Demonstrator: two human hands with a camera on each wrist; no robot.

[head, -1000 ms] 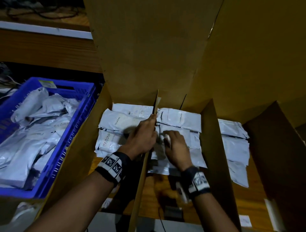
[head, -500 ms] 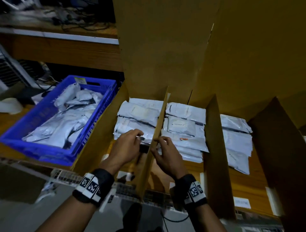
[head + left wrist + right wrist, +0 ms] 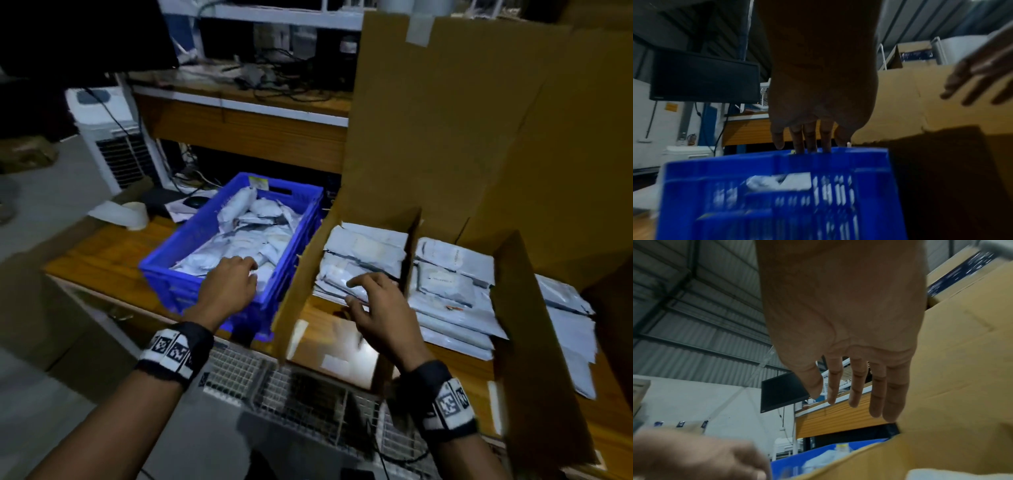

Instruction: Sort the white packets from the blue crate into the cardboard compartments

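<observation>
The blue crate (image 3: 191, 291) stands on the wooden table, left of the cardboard compartments, with a loose heap of white packets (image 3: 250, 229) inside. My left hand (image 3: 236, 277) reaches over the crate's near rim, fingers relaxed above the packets, holding nothing; the left wrist view shows its fingers (image 3: 807, 139) straight above the crate (image 3: 777, 194). My right hand (image 3: 370, 294) hovers empty with fingers spread at the front of the left compartment, above its packet stack (image 3: 363, 250). In the right wrist view its fingers (image 3: 857, 386) are straight.
A cardboard divider (image 3: 409, 246) separates the left compartment from the middle stack (image 3: 452, 284); a taller divider (image 3: 524, 308) walls off the right stack (image 3: 565, 325). A high cardboard back wall (image 3: 428, 137) rises behind. A wire basket (image 3: 291, 387) hangs below the table edge.
Both hands have pulled out of the compartments. The left hand moved left over the blue crate; the right drew back to the left compartment's front. The view has backed away.
</observation>
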